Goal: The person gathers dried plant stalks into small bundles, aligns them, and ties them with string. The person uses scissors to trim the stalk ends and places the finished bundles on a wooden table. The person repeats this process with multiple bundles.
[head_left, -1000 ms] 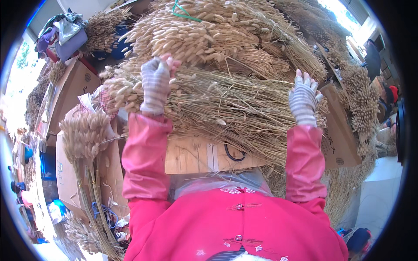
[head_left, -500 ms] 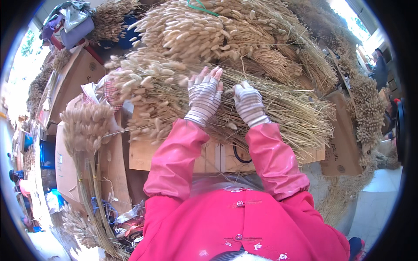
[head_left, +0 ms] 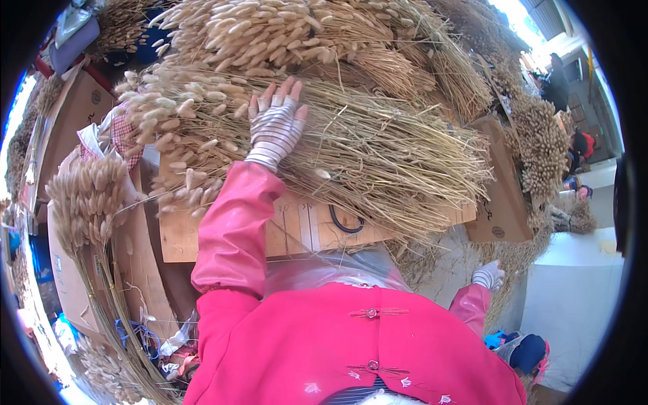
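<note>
The workroom is stacked with dried grass, and a light wooden board (head_left: pixel 183 237) serves as the work surface, with a dark curved loop (head_left: pixel 346 221) lying on it near the front edge. A loose heap of fluffy-headed dried grass (head_left: pixel 391 158) lies across the board, seed heads toward the left, cut stem ends toward the right. The left hand (head_left: pixel 275 128), in a striped fingerless glove, lies palm down on this heap near the heads, flat, fingers extended and slightly apart. The right hand (head_left: pixel 488 275), similarly gloved, is well apart from the heap, low at the right beyond the board; its fingers appear curled, but whether they grip anything cannot be told. Further grass bundles (head_left: pixel 253 34) are piled behind the heap. A cardboard box (head_left: pixel 501 202) stands beside the stem ends; upright grass bunches (head_left: pixel 88 202) stand at the left.
</note>
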Available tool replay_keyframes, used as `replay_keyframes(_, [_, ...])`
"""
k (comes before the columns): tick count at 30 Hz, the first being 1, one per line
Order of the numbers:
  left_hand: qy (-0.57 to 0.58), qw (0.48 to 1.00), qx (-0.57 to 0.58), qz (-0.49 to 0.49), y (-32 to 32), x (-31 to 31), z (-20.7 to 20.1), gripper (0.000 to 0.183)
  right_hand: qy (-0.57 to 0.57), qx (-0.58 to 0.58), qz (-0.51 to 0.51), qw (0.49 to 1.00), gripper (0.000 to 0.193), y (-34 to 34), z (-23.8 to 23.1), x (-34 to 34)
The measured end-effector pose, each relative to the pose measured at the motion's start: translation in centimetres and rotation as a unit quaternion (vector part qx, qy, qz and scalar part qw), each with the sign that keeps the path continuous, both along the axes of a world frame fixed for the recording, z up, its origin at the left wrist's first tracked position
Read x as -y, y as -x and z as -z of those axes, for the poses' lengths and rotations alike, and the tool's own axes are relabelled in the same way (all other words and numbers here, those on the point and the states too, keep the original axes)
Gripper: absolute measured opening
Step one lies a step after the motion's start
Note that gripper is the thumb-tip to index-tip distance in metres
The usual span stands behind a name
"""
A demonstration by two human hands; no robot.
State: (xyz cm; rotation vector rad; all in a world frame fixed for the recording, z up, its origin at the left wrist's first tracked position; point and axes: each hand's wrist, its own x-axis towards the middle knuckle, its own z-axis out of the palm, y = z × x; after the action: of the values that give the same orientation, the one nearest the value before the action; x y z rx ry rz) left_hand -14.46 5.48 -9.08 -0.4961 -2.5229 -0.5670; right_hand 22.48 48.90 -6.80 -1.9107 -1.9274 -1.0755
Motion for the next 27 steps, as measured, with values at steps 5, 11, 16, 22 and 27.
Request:
replay_keyframes(5, [-0.329,0.914,0.039,0.232,-0.2,2.6,-3.7,0.050,0.258,-0.431,-0.461,0.732,0.020,6.8,-8.8,3.3])
replay_keyframes(11, [-0.650,0.713,0.073,0.253,-3.4,6.1,-9.2,0.033,0.476,-0.112,-0.777,0.396,0.018,19.7,-9.1,21.9])
replay_keyframes(16, [-0.550,0.814,0.076,0.169,-8.4,8.0,-9.4,0.019,0.300,0.082,-0.740,0.597,0.054,25.3,-3.2,27.8])
replay_keyframes(22, [-0.203,0.976,-0.077,-0.008,-13.0,3.1,-2.0,0.013,0.261,0.129,-0.749,0.595,0.068,27.3,-2.2,26.8])
replay_keyframes(27, [-0.178,0.968,-0.041,-0.171,-11.9,4.7,-0.1,0.021,0.170,0.040,-0.809,0.561,0.046,25.1,-5.0,26.0])
